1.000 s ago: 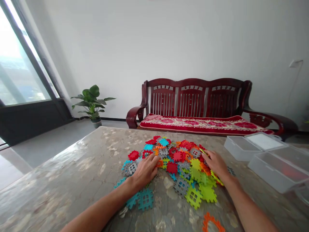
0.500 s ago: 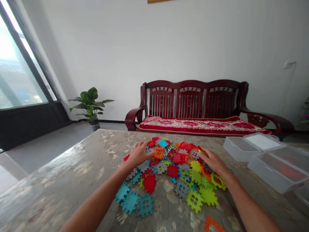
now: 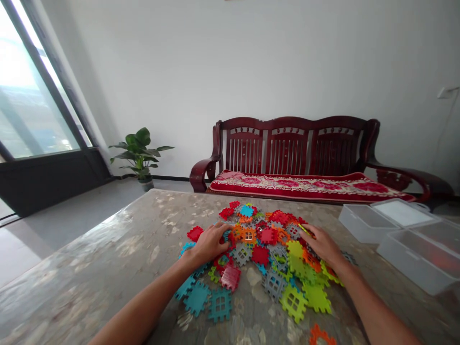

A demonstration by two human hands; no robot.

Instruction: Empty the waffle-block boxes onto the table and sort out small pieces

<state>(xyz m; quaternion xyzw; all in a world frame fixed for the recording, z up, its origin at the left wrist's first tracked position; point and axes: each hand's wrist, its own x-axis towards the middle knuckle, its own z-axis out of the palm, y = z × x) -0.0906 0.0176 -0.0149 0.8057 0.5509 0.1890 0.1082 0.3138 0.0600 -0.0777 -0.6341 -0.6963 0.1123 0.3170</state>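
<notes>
A red piece (image 3: 195, 233) lies just left of our left hand (image 3: 211, 243), with teal pieces (image 3: 197, 298) nearer us. That hand's thumb and fingers stand apart over the colourful pile (image 3: 269, 235) spread between our hands. A yellow-green piece (image 3: 304, 229) sits at our right hand's (image 3: 322, 245) fingertips; we cannot tell whether they grip it. Right of it stand translucent boxes (image 3: 404, 261).

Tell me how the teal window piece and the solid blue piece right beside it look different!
The teal window piece has four openings; the solid blue piece shows none. The teal window piece is darker; the solid blue piece is brighter. The window piece sits nearly straight; the solid one is turned. Both have toothed edges.
</notes>
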